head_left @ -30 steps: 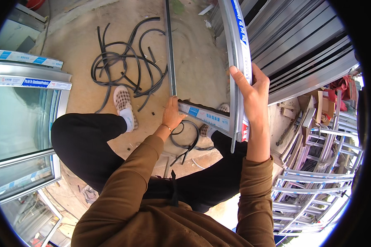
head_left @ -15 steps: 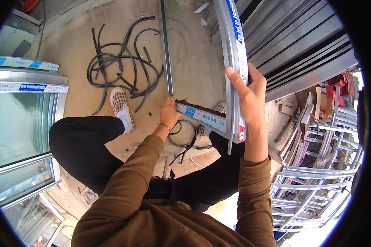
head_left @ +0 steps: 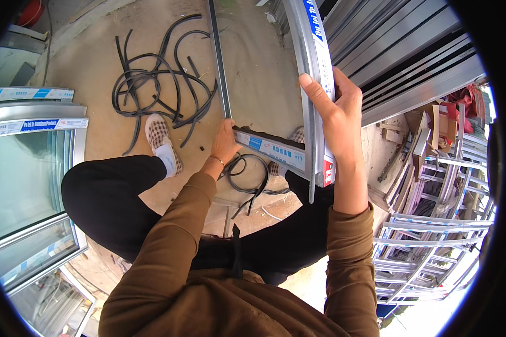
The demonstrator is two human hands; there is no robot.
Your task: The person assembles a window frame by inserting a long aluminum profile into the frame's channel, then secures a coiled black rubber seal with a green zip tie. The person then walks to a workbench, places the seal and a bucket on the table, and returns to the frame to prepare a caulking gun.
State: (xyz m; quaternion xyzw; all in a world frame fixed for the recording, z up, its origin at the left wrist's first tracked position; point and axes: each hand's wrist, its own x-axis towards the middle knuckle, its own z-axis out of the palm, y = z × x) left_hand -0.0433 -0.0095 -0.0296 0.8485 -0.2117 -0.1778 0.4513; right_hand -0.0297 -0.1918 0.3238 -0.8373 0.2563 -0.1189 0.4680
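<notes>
Between my spread knees I hold an aluminium window frame [head_left: 272, 150] with glass in it, tilted above the floor. Printed protective film covers its near bar and right-hand bar. My left hand [head_left: 225, 141] is closed round the near left corner, its fingertips partly hidden. Higher up on the right, my right hand [head_left: 337, 115] grips the right-hand bar, thumb on the inner side and fingers round the outer side. Black rubber strips [head_left: 152, 70] lie tangled on the floor beyond my left foot. Another black loop [head_left: 247, 177] rests below the frame's near bar.
Framed glass panels [head_left: 31, 174] stand at my left. Long metal profiles [head_left: 399, 62] are stacked close on the far right. Nearer on the right are a cardboard box [head_left: 447, 126] and several ladder-like metal frames [head_left: 427, 264]. A red container [head_left: 29, 13] is at the far left.
The whole view has shifted slightly, so floor, hands and frame all appear a little higher and further left. Both hands keep the same grip on the window frame.
</notes>
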